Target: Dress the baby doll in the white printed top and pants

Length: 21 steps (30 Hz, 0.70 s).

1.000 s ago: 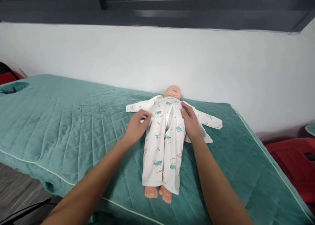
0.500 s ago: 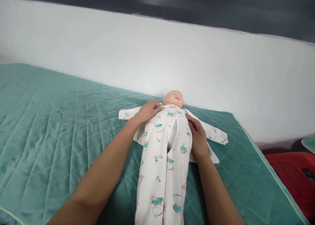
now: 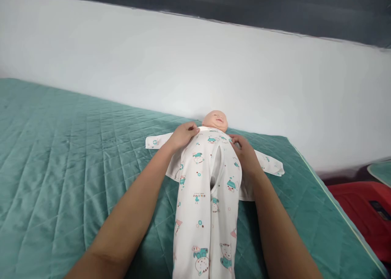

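A baby doll lies on its back, head against the wall. White printed baby trousers with a slit at the crotch cover it from the legs up to just below the chin. Under them is a white baby top whose sleeves stretch out to both sides. My left hand pinches the trousers' waistband on the left, close to the doll's neck. On the opposite side my right hand is closed at the waistband's edge, its fingertips partly hidden.
A green quilted cover spreads under the doll, with a pale piped edge on the right. Behind stands a white wall with a dark band above. A red plastic object sits beyond the right edge.
My right hand has moved up along the trousers' side to the waistband near the doll's shoulder. My left hand has shifted slightly toward the neck. The view has tilted a little.
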Tool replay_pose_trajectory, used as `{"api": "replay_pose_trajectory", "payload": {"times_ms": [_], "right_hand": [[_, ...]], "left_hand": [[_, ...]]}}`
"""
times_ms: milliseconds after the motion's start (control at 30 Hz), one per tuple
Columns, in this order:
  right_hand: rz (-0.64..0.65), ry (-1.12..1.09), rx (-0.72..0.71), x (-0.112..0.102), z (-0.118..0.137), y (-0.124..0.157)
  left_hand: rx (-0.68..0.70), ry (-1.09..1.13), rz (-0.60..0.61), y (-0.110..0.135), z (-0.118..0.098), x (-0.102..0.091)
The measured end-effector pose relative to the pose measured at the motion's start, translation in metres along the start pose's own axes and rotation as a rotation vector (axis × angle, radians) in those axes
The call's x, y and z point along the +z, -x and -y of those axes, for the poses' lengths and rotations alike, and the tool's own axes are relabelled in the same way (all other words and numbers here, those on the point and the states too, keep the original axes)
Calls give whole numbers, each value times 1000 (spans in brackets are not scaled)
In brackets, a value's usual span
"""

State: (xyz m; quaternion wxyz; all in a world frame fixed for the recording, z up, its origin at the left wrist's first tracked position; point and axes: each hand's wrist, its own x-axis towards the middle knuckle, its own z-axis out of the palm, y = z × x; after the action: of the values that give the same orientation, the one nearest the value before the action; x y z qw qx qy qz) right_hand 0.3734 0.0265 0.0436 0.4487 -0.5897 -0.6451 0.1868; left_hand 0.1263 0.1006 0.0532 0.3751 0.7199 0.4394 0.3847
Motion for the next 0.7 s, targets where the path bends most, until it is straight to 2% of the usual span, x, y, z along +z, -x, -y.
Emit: {"api": "replay_pose_trajectory", "payload": {"times_ms": [100, 167, 300, 400, 467, 600, 700], "right_hand": [[119, 56, -32, -6, -1, -3], [131, 103, 9, -8, -2, -5], [29, 212, 141, -6, -2, -13], [-35, 279, 174, -1, -1, -17], [-75, 264, 176, 3, -3, -18], [-130, 100, 116, 8, -12, -13], [-85, 11, -16, 8, -14, -7]], "left_hand": [[2, -38, -54, -2, 0, 3], [10, -52, -64, -3, 1, 3], [-22, 28, -72, -4, 6, 4], [-56, 78, -121, -4, 6, 7], [-66, 35, -144, -3, 3, 9], [-96, -164, -142, 1, -7, 13], [-99, -236, -155, 5, -8, 15]]}}
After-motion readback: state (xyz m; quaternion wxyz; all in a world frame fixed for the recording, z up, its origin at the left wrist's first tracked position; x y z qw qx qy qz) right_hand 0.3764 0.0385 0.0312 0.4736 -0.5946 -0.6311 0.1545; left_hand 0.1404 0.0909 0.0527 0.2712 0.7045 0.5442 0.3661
